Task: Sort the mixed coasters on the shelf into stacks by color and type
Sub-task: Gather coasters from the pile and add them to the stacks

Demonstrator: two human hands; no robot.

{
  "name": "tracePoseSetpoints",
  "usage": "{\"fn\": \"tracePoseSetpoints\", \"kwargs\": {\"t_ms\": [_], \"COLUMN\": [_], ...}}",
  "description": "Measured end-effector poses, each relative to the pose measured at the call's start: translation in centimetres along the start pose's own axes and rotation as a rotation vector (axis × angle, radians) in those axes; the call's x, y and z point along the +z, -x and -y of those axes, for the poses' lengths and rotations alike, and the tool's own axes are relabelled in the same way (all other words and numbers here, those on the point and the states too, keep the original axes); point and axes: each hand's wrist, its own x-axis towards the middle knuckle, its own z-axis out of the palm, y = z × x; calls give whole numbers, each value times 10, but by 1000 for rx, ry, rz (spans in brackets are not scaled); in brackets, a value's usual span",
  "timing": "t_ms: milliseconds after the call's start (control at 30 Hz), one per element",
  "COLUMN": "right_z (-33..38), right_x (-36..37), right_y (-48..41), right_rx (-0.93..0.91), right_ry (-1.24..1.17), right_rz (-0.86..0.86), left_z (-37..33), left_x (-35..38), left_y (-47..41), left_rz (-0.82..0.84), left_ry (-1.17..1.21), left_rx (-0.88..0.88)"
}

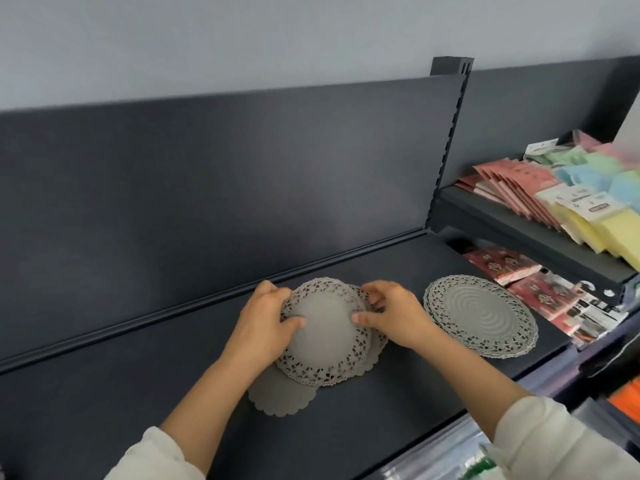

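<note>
- The left hand (266,320) takes the left rim of a grey lace-edged coaster (325,337) — thumb on the top face, fingers curled over the far edge. Its grip is grasping that coaster.
- The right hand (394,317) takes the opposite rim of the same coaster, thumb flat on top and fingers bent at the far edge. This grip is also clasped on the coaster.
- The lace-edged coaster tops a loose pile near the middle of the dark shelf (138,393). More lacy grey rims peek out from under it on the right.
- A plain scalloped coaster (280,398) juts from beneath the pile at the near left, flat on the shelf and partly under the left wrist.
- Right of the pile and apart from it lies a neat stack of ringed coasters (481,317) — lace border, concentric rings in the centre — near the shelf's right end.
- A dark back panel (207,185) rises behind, ending at a slotted upright (450,133).
- The next bay has 2 levels in view. Red packets (512,188) and pastel packs (595,220) are above, and darker red packages (502,265) lie below, just beside the ringed stack.
- White sleeves (554,441) cover both arms near the elbows.
</note>
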Motion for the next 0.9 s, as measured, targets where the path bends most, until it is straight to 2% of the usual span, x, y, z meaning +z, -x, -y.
{"fn": "tracePoseSetpoints", "kwargs": {"t_ms": [67,167,300,400,567,600,700,800,900], "right_z": [-2,-3,3,4,3,3,2,-1,-3], "right_x": [-8,-14,-8,1,1,1,1,2,2], "right_y": [-5,-10,-15,-15,-17,-17,-16,-14,-13], "right_rx": [-20,-48,-85,-105,-155,-168,-201,-218,-221], "right_ry": [17,86,153,227,345,367,385,361,323], "right_rz": [-15,53,186,254,289,300,315,313,295], "left_z": [8,18,30,41,55,52,36,15,0], "left_x": [-11,-30,-39,-41,-33,-29,-17,-4,11], "left_y": [0,5,25,41,61,66,73,75,78], "left_rz": [-141,-314,-440,-463,-302,-307,-333,-100,28], "left_ry": [49,148,164,110,-253,-286,-288,-255,-314], "left_rx": [-63,-182,-351,-466,-696,-691,-476,-312,-319]}}
